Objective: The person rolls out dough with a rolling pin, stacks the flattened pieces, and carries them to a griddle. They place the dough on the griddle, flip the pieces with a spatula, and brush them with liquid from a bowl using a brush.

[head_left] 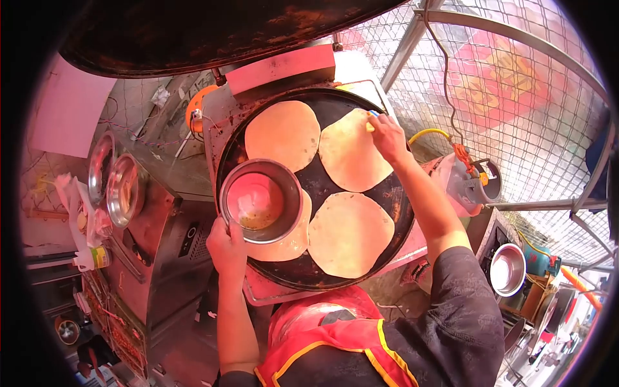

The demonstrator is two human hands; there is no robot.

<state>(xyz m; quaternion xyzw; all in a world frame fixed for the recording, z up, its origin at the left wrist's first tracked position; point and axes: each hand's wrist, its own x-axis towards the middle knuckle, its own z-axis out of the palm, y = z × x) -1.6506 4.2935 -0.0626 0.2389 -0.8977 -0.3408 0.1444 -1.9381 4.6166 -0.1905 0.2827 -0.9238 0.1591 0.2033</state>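
My left hand [227, 248] is closed on the rim or handle of a deep metal pot [298, 205] at the pan's left side. Oily-looking liquid with bits in it lies at the bottom of the pot. Under the pot, a glossy flatbread [284, 248] is partly hidden. My right hand [389, 138] grips a small blue and yellow brush-like tool [371, 125], mostly covered by the fingers, over the upper right flatbread [351, 158]. Two more flatbreads, upper left [282, 134] and lower right [351, 235], lie flat on the round black griddle [403, 206].
A large dark lid [213, 32] hangs over the griddle's far side. Metal bowls [124, 193] stand on the left cabinet. At right are a gas cylinder [474, 184] with a yellow hose, a steel bowl [507, 271] and a wire mesh fence [503, 77].
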